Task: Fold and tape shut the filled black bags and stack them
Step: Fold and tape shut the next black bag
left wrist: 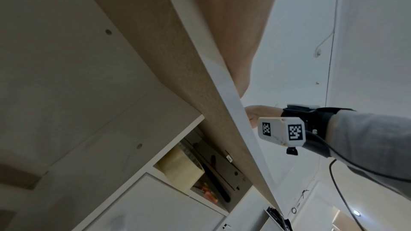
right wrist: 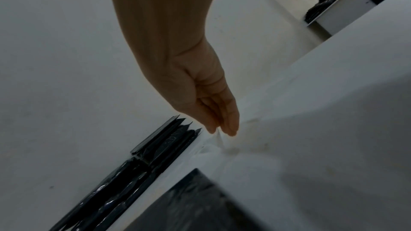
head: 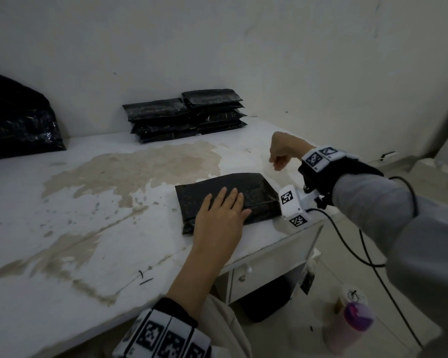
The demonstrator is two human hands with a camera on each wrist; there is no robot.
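**Folded bag pinned flat while the other hand lifts a strip of tape**

No brand or readable writing shows anywhere; the only printing is the black-and-white square code tags on the wrist bands and on the white camera block (head: 294,205).

The left hand (head: 221,215) lies palm down, fingers straight and close together, pressing on a folded black bag (head: 251,188): a glossy, crinkled plastic packet, roughly rectangular, lying near the front right corner of the table (head: 62,202). The tabletop is white, its coating worn away in rough tan patches.

The right hand (right wrist: 213,111) hangs above the table behind the bag, fingertips pinching a thin, clear strip of tape (right wrist: 220,137).

Against the back wall stand two adjoining stacks of finished bags (head: 186,115), flat and shiny. A larger crumpled black sack (head: 16,117) sits far left.
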